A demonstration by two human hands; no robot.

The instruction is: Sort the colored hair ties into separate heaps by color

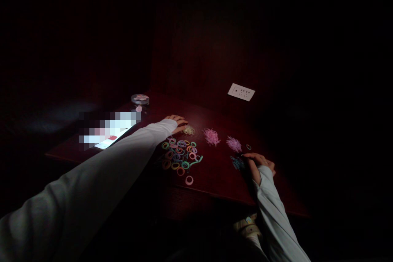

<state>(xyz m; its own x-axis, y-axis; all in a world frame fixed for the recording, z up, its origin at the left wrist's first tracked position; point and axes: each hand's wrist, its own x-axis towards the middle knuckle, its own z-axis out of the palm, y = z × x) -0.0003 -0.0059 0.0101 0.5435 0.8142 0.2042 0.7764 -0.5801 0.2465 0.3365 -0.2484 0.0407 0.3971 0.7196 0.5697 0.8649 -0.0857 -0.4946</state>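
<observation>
Head camera: I am seeing a lit phone (113,133) at nine-thirty from the coloured hair ties (180,152); at twelve, my left hand (176,122) is sitting beside yellow bands (189,130), fingers extended, pinch unclear. Pink bands (211,136) are lying at two; purple bands (234,144) and blue bands (237,163) near three, where my right hand (259,162) is hovering, fingers curled; pinching, I cannot tell.

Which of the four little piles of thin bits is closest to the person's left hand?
The pale yellow pile, right by the fingers of the left hand. The pink pile lies farther right; the purple pile and blue pile are near the right hand.
</observation>
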